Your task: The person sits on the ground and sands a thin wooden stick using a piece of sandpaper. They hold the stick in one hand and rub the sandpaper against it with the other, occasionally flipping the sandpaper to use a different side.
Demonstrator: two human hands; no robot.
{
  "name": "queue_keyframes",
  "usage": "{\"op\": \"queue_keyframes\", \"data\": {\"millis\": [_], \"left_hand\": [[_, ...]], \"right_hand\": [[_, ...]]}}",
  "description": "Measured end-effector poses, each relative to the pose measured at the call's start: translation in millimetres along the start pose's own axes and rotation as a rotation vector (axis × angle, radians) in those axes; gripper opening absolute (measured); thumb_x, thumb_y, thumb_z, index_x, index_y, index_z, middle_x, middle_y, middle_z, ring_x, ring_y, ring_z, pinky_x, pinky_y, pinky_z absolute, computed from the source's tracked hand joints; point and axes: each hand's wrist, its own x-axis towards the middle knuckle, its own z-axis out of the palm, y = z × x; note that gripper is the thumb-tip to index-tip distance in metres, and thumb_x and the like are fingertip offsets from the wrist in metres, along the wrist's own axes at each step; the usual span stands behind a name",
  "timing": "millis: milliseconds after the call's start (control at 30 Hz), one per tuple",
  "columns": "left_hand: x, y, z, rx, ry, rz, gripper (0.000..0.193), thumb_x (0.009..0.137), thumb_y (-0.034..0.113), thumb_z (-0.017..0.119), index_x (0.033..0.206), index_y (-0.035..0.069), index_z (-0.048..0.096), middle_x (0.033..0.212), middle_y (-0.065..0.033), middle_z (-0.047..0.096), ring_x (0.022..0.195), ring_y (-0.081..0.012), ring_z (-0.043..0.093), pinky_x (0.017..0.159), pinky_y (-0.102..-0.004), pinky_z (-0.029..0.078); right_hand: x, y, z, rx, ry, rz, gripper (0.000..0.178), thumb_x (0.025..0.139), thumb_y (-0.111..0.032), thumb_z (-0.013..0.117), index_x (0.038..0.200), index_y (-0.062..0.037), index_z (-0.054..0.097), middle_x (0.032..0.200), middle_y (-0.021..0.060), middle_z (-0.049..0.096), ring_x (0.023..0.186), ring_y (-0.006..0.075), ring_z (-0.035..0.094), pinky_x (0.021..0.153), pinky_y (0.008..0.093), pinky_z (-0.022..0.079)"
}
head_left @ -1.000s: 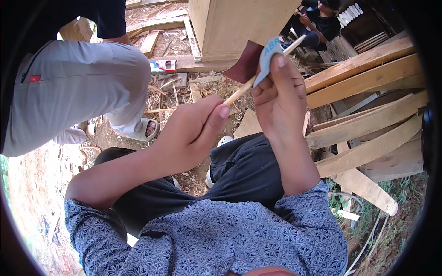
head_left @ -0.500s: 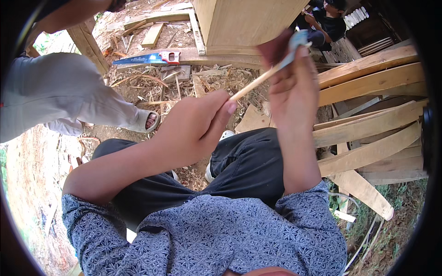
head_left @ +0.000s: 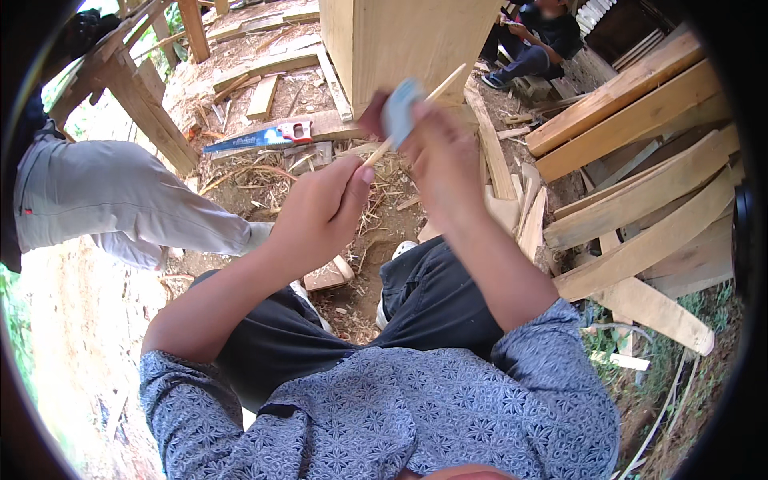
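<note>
My left hand (head_left: 322, 200) is closed round the lower end of a thin, pale wooden stick (head_left: 446, 84), its thumb lying along the wood. The stick slants up and to the right, ending in a narrow tip. Partway along it, my right hand (head_left: 445, 164) pinches a folded piece of sandpaper (head_left: 402, 112) round the wood. One side of the paper is light blue, the other dark reddish brown. Motion blurs the paper and the right fingers. The stick's near end is hidden inside my left fist.
A blue-bladed handsaw (head_left: 256, 138) with a red and white handle lies on a plank ahead. Beyond stands a large wooden block (head_left: 408, 56). Curved boards (head_left: 640, 200) are stacked at right. A person in grey trousers (head_left: 120, 188) stands at left; another person (head_left: 536, 40) sits far right.
My right hand and the sandpaper have slid down the stick toward my left hand, baring the far tip. The standing person's upper body has moved back, and my view has shifted slightly.
</note>
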Motion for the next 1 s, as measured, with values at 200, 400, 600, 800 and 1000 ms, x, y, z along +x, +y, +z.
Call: {"op": "queue_keyframes", "data": {"millis": [200,400,600,800,1000], "left_hand": [[2.2,0.2,7.1,0.074,0.029,0.074,0.024,0.102,0.019,0.050,0.085,0.002,0.050,0.059,-0.0191,0.051,0.057,-0.0421,0.055,0.053,-0.0494,0.040],[-8.0,3.9,2.0,0.187,-0.045,0.065,0.024,0.102,0.020,0.050,0.085,0.004,0.049,0.057,-0.0190,0.051,0.056,-0.0428,0.055,0.052,-0.0513,0.039],[2.8,-10.7,-0.5,0.224,0.039,0.060,0.025,0.103,0.020,0.048,0.085,0.003,0.048,0.059,-0.0199,0.052,0.059,-0.0435,0.055,0.054,-0.0518,0.039],[31.1,-36.3,-20.0,0.153,0.159,0.064,0.028,0.104,0.022,0.047,0.085,0.002,0.052,0.061,-0.0197,0.054,0.059,-0.0430,0.055,0.054,-0.0490,0.039],[25.8,-50.9,-32.6,0.227,0.049,0.093,0.027,0.103,0.020,0.048,0.083,0.001,0.052,0.061,-0.0198,0.054,0.059,-0.0421,0.056,0.055,-0.0486,0.040]], "right_hand": [[-14.2,18.5,-9.3,-0.185,-0.005,0.032,0.029,0.099,-0.027,0.063,0.112,-0.0016,0.068,0.098,0.0033,0.069,0.094,0.0093,0.062,0.090,0.0282,0.048],[19.0,-21.0,-21.5,0.039,0.161,-0.102,0.018,0.098,-0.023,0.064,0.107,-0.0081,0.065,0.099,0.0022,0.068,0.086,0.0115,0.064,0.076,0.0264,0.052],[8.3,-10.2,-13.0,0.091,-0.211,0.180,0.020,0.100,-0.030,0.061,0.101,-0.0104,0.062,0.086,-0.0001,0.067,0.066,0.0084,0.062,0.063,0.0208,0.050],[62.4,-8.8,22.0,-0.012,-0.257,0.061,0.026,0.099,-0.029,0.064,0.105,-0.0036,0.063,0.084,0.0022,0.064,0.071,0.0089,0.063,0.068,0.0238,0.053],[62.2,14.9,9.0,-0.097,-0.219,0.122,0.030,0.096,-0.031,0.068,0.101,-0.0017,0.067,0.061,-0.0014,0.055,0.049,0.0058,0.049,0.046,0.0223,0.036]]}}
